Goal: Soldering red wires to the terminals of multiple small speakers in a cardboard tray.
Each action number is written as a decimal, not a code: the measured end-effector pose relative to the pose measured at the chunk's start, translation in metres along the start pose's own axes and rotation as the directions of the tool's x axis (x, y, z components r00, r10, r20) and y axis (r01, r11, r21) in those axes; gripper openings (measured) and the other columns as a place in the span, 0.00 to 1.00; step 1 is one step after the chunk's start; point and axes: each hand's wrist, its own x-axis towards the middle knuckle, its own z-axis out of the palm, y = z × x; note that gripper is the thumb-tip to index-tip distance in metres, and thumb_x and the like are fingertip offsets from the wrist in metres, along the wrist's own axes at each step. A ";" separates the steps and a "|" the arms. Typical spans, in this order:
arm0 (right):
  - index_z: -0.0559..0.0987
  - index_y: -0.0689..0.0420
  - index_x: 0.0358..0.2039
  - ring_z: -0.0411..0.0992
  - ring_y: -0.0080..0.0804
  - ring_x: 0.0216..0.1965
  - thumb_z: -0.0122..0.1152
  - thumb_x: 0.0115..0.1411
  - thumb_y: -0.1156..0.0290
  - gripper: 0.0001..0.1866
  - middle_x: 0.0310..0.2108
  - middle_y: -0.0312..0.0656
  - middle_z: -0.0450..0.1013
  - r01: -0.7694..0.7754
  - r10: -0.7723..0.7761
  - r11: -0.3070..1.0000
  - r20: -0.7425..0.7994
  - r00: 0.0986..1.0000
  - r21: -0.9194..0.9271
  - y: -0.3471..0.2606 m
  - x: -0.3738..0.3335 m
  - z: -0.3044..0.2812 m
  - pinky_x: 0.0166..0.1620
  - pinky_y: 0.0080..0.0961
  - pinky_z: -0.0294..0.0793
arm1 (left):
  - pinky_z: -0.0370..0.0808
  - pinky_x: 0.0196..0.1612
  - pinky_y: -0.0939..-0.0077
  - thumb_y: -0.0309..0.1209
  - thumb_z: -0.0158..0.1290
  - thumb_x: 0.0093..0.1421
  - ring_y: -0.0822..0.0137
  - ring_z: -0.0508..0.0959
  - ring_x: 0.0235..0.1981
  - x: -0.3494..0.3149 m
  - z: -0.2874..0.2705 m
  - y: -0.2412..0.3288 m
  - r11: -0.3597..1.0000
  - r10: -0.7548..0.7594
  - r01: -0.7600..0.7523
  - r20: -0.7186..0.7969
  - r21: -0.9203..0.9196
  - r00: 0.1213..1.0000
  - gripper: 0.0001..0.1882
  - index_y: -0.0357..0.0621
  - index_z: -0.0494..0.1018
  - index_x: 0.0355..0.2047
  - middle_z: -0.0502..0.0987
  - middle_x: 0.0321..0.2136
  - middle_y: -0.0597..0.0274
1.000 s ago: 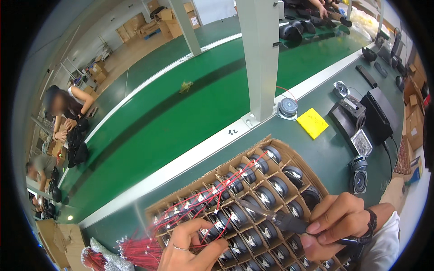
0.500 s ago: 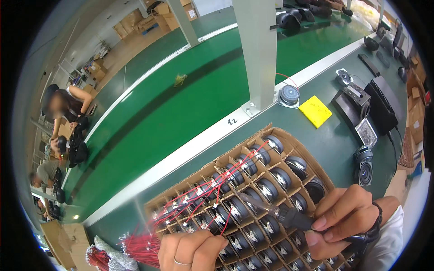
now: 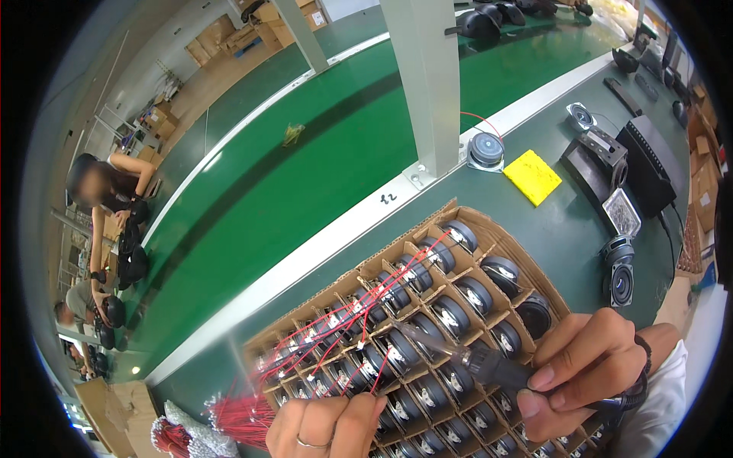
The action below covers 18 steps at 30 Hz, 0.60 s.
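Note:
My right hand [image 3: 588,370] grips a soldering iron [image 3: 496,368], its black handle beside my fingers and its thin tip reaching left over a speaker's terminals. My left hand [image 3: 324,424], with a ring on one finger, is closed on a thin red wire [image 3: 379,374] that runs up to the same speaker [image 3: 399,347]. Beneath both hands is a cardboard box [image 3: 527,263] with dividers, each cell holding a round black speaker. More red wires [image 3: 359,307] with small white connectors lie across the upper rows. Whether the tip touches the terminal, I cannot tell.
Red wire bundles [image 3: 240,416] lie left of the box. A yellow sponge [image 3: 532,178], a loose speaker [image 3: 485,151] and a black soldering station [image 3: 649,164] with its stand sit at the right. A grey post [image 3: 427,91] rises beside the green conveyor [image 3: 305,175]. A co-worker [image 3: 107,183] works at far left.
The view has shifted slightly. My hands keep their grips on the wire and the iron, nearly in place. At far left, the co-worker's arm reaches lower, to a black item.

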 end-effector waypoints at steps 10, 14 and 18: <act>0.74 0.54 0.23 0.72 0.29 0.21 0.75 0.37 0.87 0.18 0.32 0.45 0.75 -0.003 0.003 1.000 -0.019 1.000 -0.007 -0.001 0.000 0.002 0.22 0.18 0.70 | 0.78 0.40 0.66 0.13 0.61 0.56 0.53 0.82 0.35 -0.004 -0.004 -0.002 0.984 -0.171 0.157 -0.213 -0.080 0.962 0.11 0.32 0.80 0.40 0.82 0.35 0.48; 0.74 0.54 0.23 0.71 0.28 0.21 0.75 0.37 0.87 0.19 0.32 0.45 0.75 -0.003 0.003 1.000 -0.005 1.000 -0.001 0.000 0.000 0.001 0.22 0.18 0.70 | 0.78 0.40 0.69 0.12 0.62 0.55 0.55 0.82 0.36 -0.005 -0.012 -0.002 0.994 -0.106 0.101 -0.202 -0.036 0.974 0.13 0.32 0.81 0.42 0.82 0.35 0.48; 0.74 0.54 0.24 0.72 0.29 0.21 0.75 0.37 0.87 0.19 0.33 0.45 0.74 -0.009 0.008 1.000 -0.015 1.000 -0.026 -0.002 0.000 0.001 0.23 0.19 0.70 | 0.77 0.36 0.72 0.13 0.65 0.54 0.58 0.80 0.34 -0.005 -0.008 0.007 0.992 -0.102 0.092 -0.117 -0.089 0.988 0.16 0.35 0.82 0.43 0.80 0.33 0.53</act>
